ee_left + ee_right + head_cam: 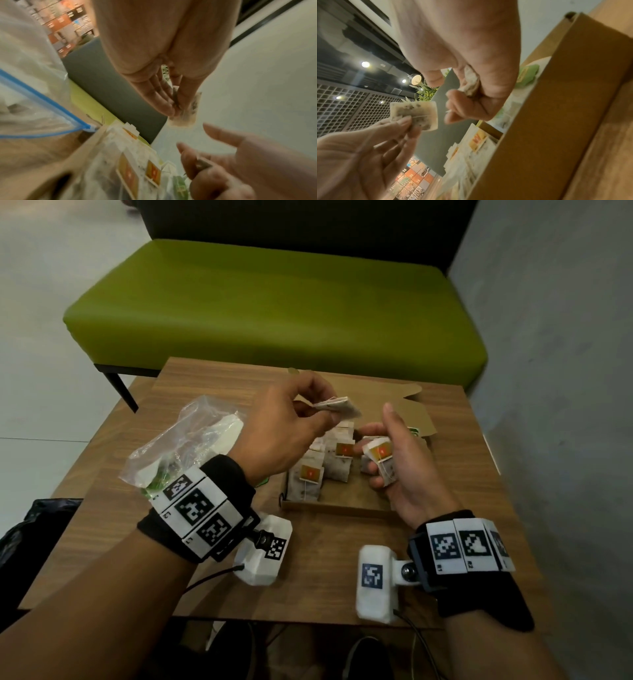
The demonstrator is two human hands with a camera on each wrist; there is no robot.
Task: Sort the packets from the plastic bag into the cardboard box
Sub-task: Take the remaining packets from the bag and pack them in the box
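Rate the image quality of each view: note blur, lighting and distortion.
Head view: dim but mostly sharp, with wide-angle bending at the edges; the left hand and its packet are slightly motion-smeared. Left wrist view: soft and blurred throughout, the plastic bag hazy, warm cast. Right wrist view: tilted, the right hand blurred; ceiling lamps glare on a dark background.

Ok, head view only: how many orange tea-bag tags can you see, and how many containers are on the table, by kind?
Orange tea-bag tags: 3, one of them in the right hand
Plastic bag: 1
Cardboard box: 1
Total: 5
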